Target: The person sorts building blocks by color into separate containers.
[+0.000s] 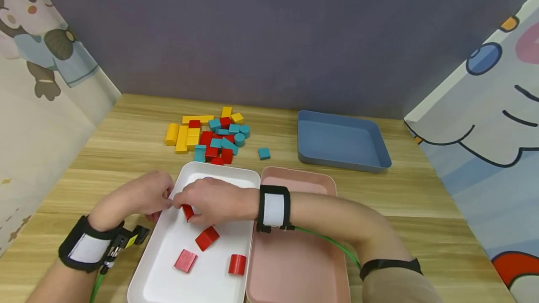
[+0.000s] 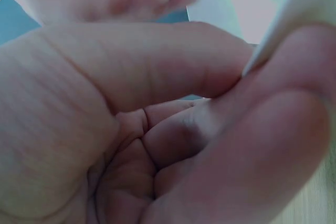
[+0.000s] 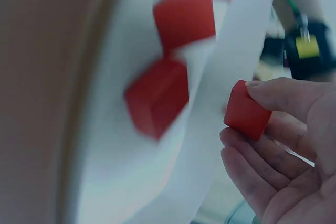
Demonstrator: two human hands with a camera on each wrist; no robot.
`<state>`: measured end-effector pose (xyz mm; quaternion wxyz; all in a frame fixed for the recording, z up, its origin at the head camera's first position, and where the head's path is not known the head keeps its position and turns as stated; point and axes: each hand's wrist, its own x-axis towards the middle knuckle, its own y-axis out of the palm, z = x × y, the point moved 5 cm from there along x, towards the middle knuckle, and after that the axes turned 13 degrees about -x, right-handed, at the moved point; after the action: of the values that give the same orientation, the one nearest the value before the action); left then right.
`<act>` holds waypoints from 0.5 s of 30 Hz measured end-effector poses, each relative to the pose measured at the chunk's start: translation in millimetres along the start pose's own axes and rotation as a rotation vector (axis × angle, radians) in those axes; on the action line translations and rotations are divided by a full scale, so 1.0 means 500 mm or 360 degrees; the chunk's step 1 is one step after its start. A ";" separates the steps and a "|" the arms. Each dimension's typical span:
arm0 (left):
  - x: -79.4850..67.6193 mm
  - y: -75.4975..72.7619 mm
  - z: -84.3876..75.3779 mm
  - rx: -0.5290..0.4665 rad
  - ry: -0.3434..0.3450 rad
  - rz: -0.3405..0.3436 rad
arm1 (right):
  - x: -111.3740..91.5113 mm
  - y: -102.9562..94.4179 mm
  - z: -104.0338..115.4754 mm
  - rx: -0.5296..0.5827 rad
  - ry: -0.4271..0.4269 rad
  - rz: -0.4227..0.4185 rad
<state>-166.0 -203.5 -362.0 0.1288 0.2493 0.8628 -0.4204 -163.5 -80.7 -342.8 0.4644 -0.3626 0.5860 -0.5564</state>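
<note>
My right hand (image 1: 182, 205) pinches a small red block (image 1: 187, 211) between thumb and fingers just above the white tray (image 1: 168, 279). The right wrist view shows this red block (image 3: 247, 111) held at the fingertips (image 3: 262, 90) beside the tray's rim (image 3: 236, 35). My left hand (image 1: 162, 198) sits at the tray's left edge, and its thumb and fingers (image 2: 226, 93) curl round the white rim (image 2: 294, 14). Three more red blocks (image 1: 207, 238) lie in the white tray.
A pink tray (image 1: 294, 265) adjoins the white one on the right. A blue tray (image 1: 337, 141) stands at the back right. A pile of yellow, red and teal blocks (image 1: 210, 137) lies behind the white tray, with one teal block (image 1: 264, 153) apart. Cartoon-printed walls close both sides.
</note>
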 end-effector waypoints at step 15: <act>-0.001 -0.001 -0.001 0.0020 0.0000 0.0013 | 0.015 0.051 0.041 -0.0289 -0.0107 0.0137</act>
<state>-166.1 -203.5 -361.2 0.1289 0.2535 0.8592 -0.4253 -144.0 -91.1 -367.7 0.4725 -0.3962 0.6329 -0.4681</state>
